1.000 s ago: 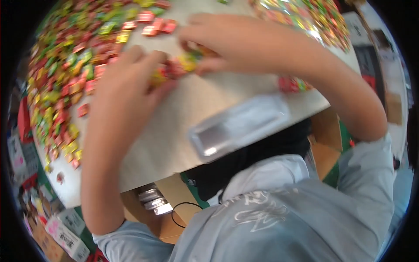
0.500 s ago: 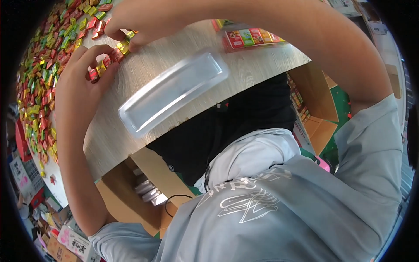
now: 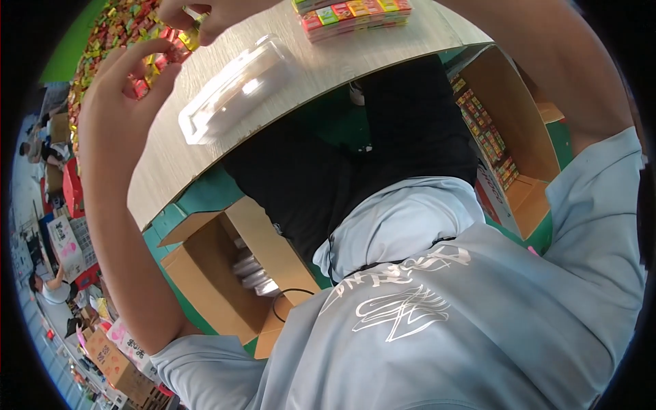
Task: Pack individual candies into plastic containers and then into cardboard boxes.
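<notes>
At the upper left of the table, my left hand [image 3: 113, 85] is closed, thumb and fingers pinching one end of a short row of small wrapped candies [image 3: 179, 42]. My right hand [image 3: 222, 15], partly cut off by the top edge, has its fingers closed around the row's other end. The wrappers are red and yellow; fingers hide part of the row. Just below the right hand lies a clear plastic tray [image 3: 236, 89], blurred. A large heap of similar candies [image 3: 113, 34] spreads beyond my left hand.
Clear packs filled with colourful candies [image 3: 355, 19] are stacked at the table's top middle. Below the table edge, an open carton [image 3: 506, 92] at right contains filled packs; another carton [image 3: 195, 280] at left contains clear trays [image 3: 253, 273]. People and boxes appear at far left.
The view has shifted, so the table and tray sit higher in the picture and more of the cartons shows. Both hands remain at the candy row.
</notes>
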Demonstrator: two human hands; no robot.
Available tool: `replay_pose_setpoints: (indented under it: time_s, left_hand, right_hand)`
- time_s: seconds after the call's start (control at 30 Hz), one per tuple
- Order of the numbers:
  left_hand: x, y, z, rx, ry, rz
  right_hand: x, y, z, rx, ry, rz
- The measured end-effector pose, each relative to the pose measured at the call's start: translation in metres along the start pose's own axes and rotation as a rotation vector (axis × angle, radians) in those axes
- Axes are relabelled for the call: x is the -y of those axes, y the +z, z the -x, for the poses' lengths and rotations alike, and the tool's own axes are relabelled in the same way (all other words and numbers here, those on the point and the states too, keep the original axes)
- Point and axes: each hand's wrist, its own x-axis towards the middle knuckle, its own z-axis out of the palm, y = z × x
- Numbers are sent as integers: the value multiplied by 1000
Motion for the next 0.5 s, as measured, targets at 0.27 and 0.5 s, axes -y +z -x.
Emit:
replay_pose_setpoints:
  time_s: [0.27,0.5]
  left_hand:
    - [-37,-20,19,-63,-101,-73]
    - [-48,-25,31,-218,-31,-147]
  right_hand:
    - [27,-17,31,-72,21,20]
    - [41,-23,48,-196,-18,53]
